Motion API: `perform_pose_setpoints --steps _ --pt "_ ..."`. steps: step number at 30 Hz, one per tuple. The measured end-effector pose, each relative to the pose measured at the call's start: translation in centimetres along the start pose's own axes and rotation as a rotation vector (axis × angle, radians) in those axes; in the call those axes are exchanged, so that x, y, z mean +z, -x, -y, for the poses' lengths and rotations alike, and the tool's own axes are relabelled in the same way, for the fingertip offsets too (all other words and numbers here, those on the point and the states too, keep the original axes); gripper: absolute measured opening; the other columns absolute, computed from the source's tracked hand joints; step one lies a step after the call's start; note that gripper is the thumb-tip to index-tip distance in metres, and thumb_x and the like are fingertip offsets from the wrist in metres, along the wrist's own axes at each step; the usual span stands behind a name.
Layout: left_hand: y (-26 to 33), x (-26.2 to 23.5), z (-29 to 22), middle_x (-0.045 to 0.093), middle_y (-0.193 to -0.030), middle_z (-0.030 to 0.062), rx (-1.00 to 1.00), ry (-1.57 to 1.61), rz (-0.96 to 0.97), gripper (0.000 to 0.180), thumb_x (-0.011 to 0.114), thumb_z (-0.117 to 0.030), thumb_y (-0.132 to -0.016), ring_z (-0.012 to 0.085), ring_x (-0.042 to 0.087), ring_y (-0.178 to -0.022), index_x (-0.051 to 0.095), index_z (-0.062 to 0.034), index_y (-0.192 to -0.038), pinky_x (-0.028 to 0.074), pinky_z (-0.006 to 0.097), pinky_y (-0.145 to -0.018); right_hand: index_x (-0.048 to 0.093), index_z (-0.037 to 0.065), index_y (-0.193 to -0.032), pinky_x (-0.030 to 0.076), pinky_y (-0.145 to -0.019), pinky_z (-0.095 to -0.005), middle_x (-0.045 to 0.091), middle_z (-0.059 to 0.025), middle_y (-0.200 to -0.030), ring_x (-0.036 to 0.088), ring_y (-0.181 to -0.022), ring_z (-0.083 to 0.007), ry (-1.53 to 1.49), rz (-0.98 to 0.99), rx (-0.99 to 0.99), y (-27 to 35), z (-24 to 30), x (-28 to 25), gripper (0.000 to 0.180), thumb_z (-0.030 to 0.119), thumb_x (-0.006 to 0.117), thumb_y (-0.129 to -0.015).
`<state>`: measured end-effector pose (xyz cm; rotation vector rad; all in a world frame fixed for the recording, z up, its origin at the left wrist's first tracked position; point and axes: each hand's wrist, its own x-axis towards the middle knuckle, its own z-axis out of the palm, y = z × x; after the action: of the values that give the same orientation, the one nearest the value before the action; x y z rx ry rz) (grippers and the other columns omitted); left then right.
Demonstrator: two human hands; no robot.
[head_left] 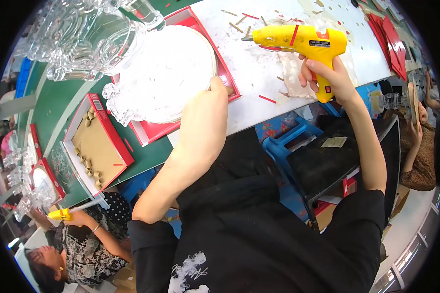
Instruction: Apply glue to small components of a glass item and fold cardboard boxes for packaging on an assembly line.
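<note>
My right hand (327, 78) grips the handle of a yellow glue gun (298, 40) held above the white table (278, 73), its nozzle pointing left. My left hand (205, 115) rests on the near edge of a red box (190, 22), touching the rim of a white round pad (168, 73) that lies in it. A clear glass ornament (119, 105) lies at the pad's left edge.
A larger clear glass piece (88, 34) stands at the back left. A second red box (100, 141) lined with brown card sits on the green table. Another person at the lower left holds a yellow glue gun (61, 214). Blue stool (288, 141) below the table; another person at right.
</note>
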<state>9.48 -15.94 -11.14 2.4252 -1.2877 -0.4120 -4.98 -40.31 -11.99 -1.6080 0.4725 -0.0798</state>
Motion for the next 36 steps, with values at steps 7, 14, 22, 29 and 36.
perform_pose_setpoints --steps 7,14,22,29,36 --pt "-0.6 0.1 0.5 0.059 -0.065 0.0265 0.050 0.015 0.019 0.005 0.055 0.002 -0.083 0.0429 0.062 -0.066 0.052 0.0053 -0.085 0.049 0.049 -0.061 0.052 -0.001 -0.109 0.043 -0.048 -0.0185 0.056 -0.0041 -0.067 0.060 -0.063 -0.0115 0.020 0.006 -0.008 -0.4 -0.1 -0.1 0.032 0.026 0.058 -0.091" --pt "-0.1 1.0 0.5 0.060 -0.065 0.0243 0.060 -0.018 -0.028 0.003 0.054 0.002 -0.083 0.0411 0.063 -0.066 0.057 0.0021 -0.084 0.050 0.048 -0.062 0.052 -0.001 -0.108 0.043 -0.049 -0.0185 0.057 -0.0041 -0.068 0.061 -0.064 -0.0116 0.013 0.000 0.017 -0.4 -0.3 0.4 0.032 0.025 0.058 -0.090" --pt "-0.1 1.5 0.9 0.059 -0.059 0.0204 0.040 0.130 -0.057 0.006 0.054 -0.002 -0.087 0.0312 0.065 -0.055 0.056 0.0022 -0.083 0.050 0.040 -0.055 0.052 -0.001 -0.108 0.044 -0.050 -0.0184 0.062 -0.0064 -0.073 0.063 -0.066 -0.0126 0.035 0.009 0.005 -0.1 0.2 0.7 0.033 0.026 0.058 -0.090" --pt "-0.1 2.0 1.1 0.058 -0.057 0.0185 0.049 0.105 -0.092 0.014 0.056 -0.006 -0.089 0.0299 0.062 -0.051 0.054 0.0031 -0.079 0.049 0.039 -0.053 0.055 0.003 -0.110 0.051 -0.065 -0.0228 0.067 -0.0087 -0.092 0.064 -0.088 -0.0134 0.152 -0.095 -0.025 -0.8 -0.7 0.7 0.032 0.028 0.058 -0.091" --pt "0.7 1.5 1.0 0.063 -0.080 0.0168 0.141 0.120 -0.125 0.011 0.063 -0.006 -0.083 0.0346 0.064 -0.068 0.058 0.0014 -0.090 0.051 0.041 -0.061 0.062 0.003 -0.108 0.049 -0.064 -0.0217 0.069 -0.0059 -0.095 0.061 -0.078 -0.0085 0.140 -0.243 -0.041 -2.6 -4.1 -1.9 0.034 0.033 0.062 -0.090"
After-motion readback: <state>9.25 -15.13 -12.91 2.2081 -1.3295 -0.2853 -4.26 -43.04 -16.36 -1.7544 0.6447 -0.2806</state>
